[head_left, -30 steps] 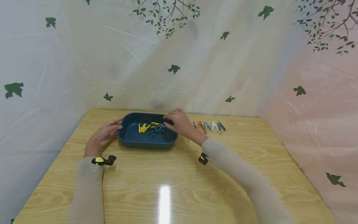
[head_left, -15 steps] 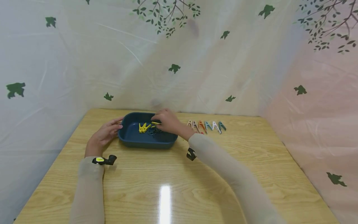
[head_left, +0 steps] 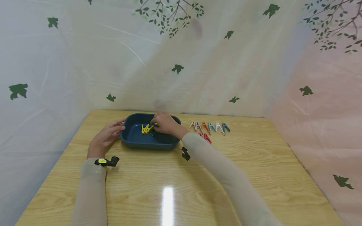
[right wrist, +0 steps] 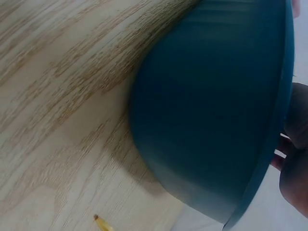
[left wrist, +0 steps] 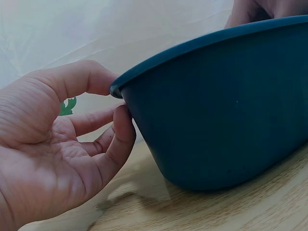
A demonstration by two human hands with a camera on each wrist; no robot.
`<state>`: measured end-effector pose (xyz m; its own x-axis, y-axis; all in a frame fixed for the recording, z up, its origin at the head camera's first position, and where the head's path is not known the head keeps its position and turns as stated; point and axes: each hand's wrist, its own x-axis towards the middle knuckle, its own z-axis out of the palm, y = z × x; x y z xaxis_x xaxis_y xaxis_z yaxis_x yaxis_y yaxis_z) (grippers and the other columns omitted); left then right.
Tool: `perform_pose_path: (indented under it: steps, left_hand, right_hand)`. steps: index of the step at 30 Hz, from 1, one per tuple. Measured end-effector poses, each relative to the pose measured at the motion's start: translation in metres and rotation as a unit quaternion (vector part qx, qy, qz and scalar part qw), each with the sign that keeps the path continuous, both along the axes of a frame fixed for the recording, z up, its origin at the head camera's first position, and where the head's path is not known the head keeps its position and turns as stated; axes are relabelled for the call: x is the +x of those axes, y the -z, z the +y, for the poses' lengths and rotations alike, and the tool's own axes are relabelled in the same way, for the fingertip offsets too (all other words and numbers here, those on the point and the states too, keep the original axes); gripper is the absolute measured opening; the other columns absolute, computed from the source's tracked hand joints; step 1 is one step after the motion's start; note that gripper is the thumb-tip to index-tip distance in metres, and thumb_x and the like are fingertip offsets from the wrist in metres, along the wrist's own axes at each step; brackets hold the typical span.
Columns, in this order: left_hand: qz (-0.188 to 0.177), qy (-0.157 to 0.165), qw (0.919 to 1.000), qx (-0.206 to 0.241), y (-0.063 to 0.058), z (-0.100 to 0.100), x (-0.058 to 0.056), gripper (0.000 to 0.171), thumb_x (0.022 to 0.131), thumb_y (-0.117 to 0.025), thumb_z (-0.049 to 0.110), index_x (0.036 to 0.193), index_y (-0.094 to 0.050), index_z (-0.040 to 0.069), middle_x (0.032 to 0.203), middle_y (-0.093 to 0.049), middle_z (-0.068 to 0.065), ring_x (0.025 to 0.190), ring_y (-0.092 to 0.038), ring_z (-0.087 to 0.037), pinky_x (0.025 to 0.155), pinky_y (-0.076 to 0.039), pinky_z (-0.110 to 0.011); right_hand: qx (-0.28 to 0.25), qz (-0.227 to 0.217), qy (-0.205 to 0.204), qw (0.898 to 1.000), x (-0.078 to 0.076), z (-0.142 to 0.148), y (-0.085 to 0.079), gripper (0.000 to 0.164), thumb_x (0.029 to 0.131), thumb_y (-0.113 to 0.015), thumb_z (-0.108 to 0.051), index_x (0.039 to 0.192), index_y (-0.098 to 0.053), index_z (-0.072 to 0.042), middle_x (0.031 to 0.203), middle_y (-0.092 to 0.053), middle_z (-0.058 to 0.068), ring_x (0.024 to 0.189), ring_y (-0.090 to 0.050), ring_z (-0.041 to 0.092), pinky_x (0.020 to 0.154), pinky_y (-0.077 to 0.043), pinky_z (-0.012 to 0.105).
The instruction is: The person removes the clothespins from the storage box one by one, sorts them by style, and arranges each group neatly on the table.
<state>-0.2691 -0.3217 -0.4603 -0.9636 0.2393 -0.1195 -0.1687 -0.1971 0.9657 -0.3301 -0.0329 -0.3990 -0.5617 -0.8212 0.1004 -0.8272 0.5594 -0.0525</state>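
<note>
The blue tub point(head_left: 148, 146) sits upright near the far edge of the bench point(head_left: 135, 188), left of the middle. The two hands are apart, one at each end of it. The left hand point(head_left: 107, 134) holds the tub's end nearest the bench's left edge, thumb at the rim and curled fingertips against the wall just below it. The right hand point(head_left: 166, 123) reaches over the other end and down inside; its fingertips are hidden, so I cannot tell whether they pinch anything. Yellow clips point(head_left: 146, 129) lie in the tub just beside that hand, with a small dark loop point(head_left: 154, 133) near them. Toward the far right corner of the bench, a row of mixed-colour clips point(head_left: 205, 126) runs along the far edge, with red clips point(head_left: 207, 138) just nearer, beside the right sleeve point(head_left: 215, 160).
</note>
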Motion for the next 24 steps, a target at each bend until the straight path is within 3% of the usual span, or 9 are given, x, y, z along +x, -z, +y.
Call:
perform_pose_path:
  steps: [6, 16, 24]
  left_hand:
    - [-0.016, -0.005, 0.9998, -0.009, -0.0025, 0.0005, -0.0006, 0.06, 0.104, -0.056, 0.008, 0.159, -0.031, 0.007, 0.113, -0.066, 0.012, 0.101, -0.061, -0.004, 0.087, -0.054, -0.017]
    - [-0.006, -0.003, 1.0, 0.004, 0.0001, -0.0007, -0.001, 0.051, 0.105, -0.054, 0.005, 0.153, -0.041, 0.01, 0.114, -0.067, 0.012, 0.102, -0.062, -0.002, 0.087, -0.054, -0.016]
    - [-0.007, -0.002, 0.9999, 0.01, -0.0006, -0.0006, -0.0015, 0.054, 0.104, -0.054, 0.003, 0.156, -0.038, 0.009, 0.114, -0.067, 0.013, 0.102, -0.061, -0.001, 0.086, -0.054, -0.016]
  right_hand:
    - [0.029, 0.009, 0.001, 1.0, -0.0045, -0.0047, 0.0057, 0.027, 0.096, -0.066, -0.009, 0.122, -0.074, -0.008, 0.118, -0.075, 0.008, 0.107, -0.068, 0.026, 0.098, -0.053, 0.041]
    - [0.082, -0.019, 0.045, 0.995, -0.002, -0.0087, 0.009, 0.031, 0.102, -0.06, -0.013, 0.132, -0.069, -0.014, 0.13, -0.07, 0.004, 0.121, -0.062, 0.028, 0.118, -0.039, 0.046]
    - [0.071, -0.041, 0.044, 0.996, -0.0022, -0.0077, 0.011, 0.031, 0.103, -0.057, -0.013, 0.131, -0.07, -0.016, 0.131, -0.07, 0.002, 0.118, -0.061, 0.026, 0.108, -0.045, 0.049]
